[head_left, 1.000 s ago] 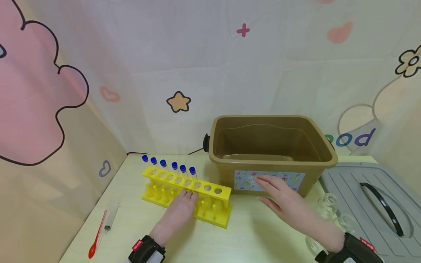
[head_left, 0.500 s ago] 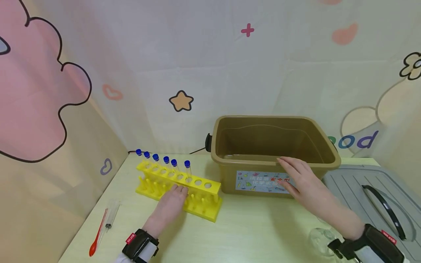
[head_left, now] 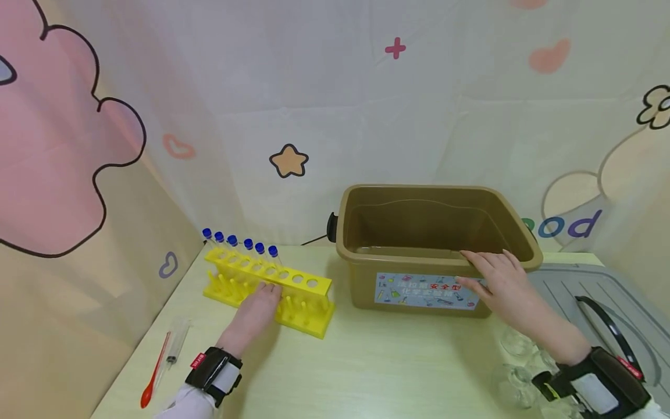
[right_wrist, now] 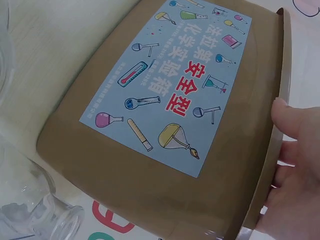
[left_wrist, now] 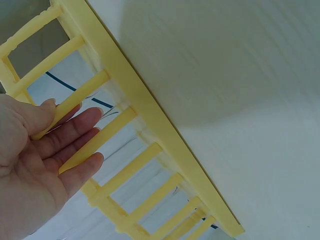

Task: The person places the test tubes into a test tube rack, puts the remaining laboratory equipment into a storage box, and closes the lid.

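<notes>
At left on the bench [head_left: 387, 372], the yellow rack [head_left: 300, 291] stands with its long axis slanting from back left to front right, blue-capped tubes [head_left: 259, 249] pointing up; the left grip [head_left: 256, 308] is narrow, holding its front. Rightward, the brown box [head_left: 398, 265] sits lengthwise left to right, mouth up, the right grip [head_left: 499, 280] holding its front rim.

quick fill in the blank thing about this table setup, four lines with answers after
The left hand holds the ____ rack.
The rack bears ____ test tubes.
The right hand touches the brown box, which has a ____ label.
The handle on the grey lid is ____.

Missing words: yellow; six; blue; black.
</notes>
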Demonstrator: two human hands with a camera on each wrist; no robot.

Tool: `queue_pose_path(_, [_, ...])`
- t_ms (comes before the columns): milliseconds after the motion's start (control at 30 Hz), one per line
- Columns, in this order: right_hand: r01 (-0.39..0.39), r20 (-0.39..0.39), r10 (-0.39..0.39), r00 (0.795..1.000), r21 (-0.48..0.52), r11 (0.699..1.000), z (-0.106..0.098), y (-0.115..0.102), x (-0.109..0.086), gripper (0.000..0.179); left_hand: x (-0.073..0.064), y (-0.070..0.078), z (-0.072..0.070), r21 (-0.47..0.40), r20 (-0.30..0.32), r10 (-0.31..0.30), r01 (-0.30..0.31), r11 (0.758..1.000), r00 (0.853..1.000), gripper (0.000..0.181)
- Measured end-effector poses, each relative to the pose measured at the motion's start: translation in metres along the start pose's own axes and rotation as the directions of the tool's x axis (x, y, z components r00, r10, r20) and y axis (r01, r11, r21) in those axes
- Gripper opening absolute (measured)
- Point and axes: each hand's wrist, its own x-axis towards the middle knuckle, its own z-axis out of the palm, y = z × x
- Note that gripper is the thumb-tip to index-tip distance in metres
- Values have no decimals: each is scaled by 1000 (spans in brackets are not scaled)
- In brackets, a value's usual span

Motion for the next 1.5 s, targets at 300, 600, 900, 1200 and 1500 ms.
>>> queue_pose_path(300, [34,-71,-30,997,52,998,7,7,0,32,9,-19,6,-77,58,-60,64,995,997,19])
queue_pose_path(600, [114,-155,-103,983,65,991,10,12,3,26,25,-34,16,-118,53,-118,124,985,992,13])
queue_pose_path(900, [95,-165,-83,983,63,993,11,15,4,24,40,-40,20,-130,42,-175,179,975,984,8])
queue_pose_path(1200, [129,-187,-115,976,64,990,13,16,3,21,49,-46,23,-115,68,-218,224,968,974,6])
queue_pose_path(1500, [141,-189,-122,974,93,986,12,17,3,25,58,-52,20,-107,106,-249,260,960,963,9])
